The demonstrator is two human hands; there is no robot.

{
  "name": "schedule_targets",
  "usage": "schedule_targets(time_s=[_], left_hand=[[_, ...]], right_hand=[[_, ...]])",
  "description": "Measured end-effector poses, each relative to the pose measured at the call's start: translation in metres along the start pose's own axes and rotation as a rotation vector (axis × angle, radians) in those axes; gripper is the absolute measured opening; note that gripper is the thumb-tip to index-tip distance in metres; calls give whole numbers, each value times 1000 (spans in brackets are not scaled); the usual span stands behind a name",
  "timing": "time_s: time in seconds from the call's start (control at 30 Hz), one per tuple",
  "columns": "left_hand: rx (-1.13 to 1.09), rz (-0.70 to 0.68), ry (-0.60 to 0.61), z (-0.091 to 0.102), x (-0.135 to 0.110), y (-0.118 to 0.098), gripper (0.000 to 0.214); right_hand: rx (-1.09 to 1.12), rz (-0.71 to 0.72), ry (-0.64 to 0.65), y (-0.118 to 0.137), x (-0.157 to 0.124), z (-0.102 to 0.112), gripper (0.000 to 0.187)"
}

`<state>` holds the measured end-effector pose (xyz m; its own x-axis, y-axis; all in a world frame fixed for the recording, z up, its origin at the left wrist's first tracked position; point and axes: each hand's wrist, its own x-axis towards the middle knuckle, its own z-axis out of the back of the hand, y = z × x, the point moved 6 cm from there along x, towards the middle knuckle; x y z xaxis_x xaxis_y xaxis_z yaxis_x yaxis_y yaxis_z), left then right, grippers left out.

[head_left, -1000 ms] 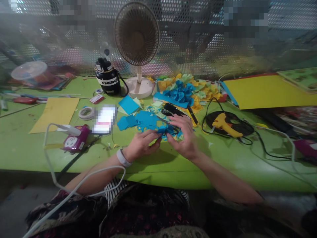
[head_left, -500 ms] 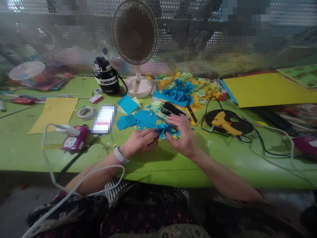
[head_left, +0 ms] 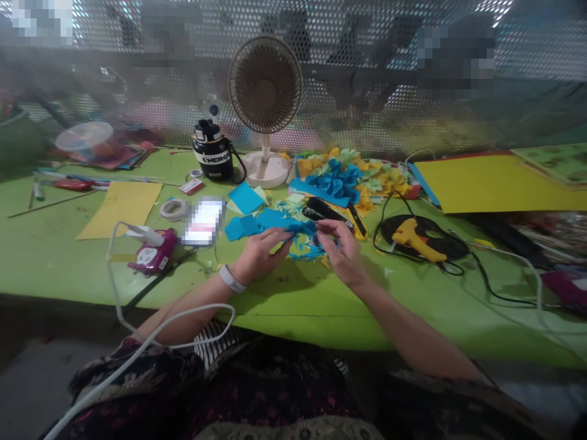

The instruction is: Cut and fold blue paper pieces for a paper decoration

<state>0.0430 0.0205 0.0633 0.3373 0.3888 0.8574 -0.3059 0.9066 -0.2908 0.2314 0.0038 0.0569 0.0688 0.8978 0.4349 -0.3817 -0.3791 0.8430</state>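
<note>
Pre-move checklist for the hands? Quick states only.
1. Grip on the blue paper piece: ok, the left hand and right hand both hold it.
2. White cable: ok, it loops near the left forearm, clear of both hands.
3. Yellow glue gun: ok, it lies away to the right, untouched.
4. Glue gun temperature: cannot tell.
5. Black stapler: cannot tell if the right hand touches it.
6. Paper scraps: not ok, they litter the table under the hands.
</note>
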Motion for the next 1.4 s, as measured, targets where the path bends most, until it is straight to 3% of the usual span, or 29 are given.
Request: schedule_targets(time_s=[0.1,0.3,0.57,0.73,0.93,1.13,1.33,1.4], left_hand=[[-19,19,5,-3,-2,6,14],[-98,135,29,-7,-6,19,16],[-589,577,70,-15,-15,43,43],[-673,745,92,-24,-20,56,45],[-661,788,133,-31,-21,59,41],[-425,637,149,-22,-15,52,32],[-597,753,-48,-17,-17,61,38],[-642,774,-72,-18,-18,64,39]], right_hand=[[85,-97,46,-9,-1,-7,21],[100,-114,23,-14,2,-8,21],[67,-91,-38,-27,13,-3,24],[34,-45,-11,-29,12,-7,26],[33,-73,1,-28,10,-10,31],[28,-155,72,-29,12,-13,32],[34,-313,252,-38,35,-6,33],[37,-360,178,-42,61,9,30]])
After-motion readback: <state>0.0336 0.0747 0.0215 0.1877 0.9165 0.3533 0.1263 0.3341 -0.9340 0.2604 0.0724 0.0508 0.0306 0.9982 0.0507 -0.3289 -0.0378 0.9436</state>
